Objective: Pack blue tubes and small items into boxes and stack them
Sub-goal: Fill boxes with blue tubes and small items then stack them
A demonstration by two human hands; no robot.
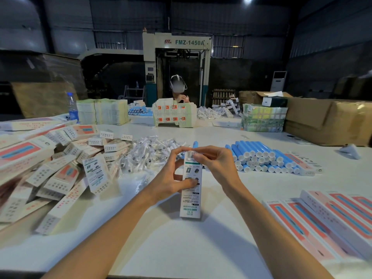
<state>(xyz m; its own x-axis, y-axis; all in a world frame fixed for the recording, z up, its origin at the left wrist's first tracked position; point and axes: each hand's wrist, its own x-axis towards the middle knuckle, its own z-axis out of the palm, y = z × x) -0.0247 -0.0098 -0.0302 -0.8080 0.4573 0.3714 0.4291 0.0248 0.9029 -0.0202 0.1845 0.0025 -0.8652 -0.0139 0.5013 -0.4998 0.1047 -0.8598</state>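
I hold a long white box [190, 196] upright over the table, its printed back facing me. My left hand [174, 174] grips its left side, thumb across the middle. My right hand [214, 161] pinches the flap at the box's top end. A blue tube tip [195, 144] shows just above the box top. A stack of blue tubes [259, 157] with white caps lies to the right. A heap of small items in clear wrappers [150, 154] sits behind my left hand. Packed boxes [330, 218] lie side by side at the near right.
A jumbled pile of boxes [50, 168] covers the left of the white table [181, 248]. Flat carton stacks [102, 111], a water bottle [72, 107] and brown cardboard boxes [330, 121] stand at the far side, where another person [178, 89] works.
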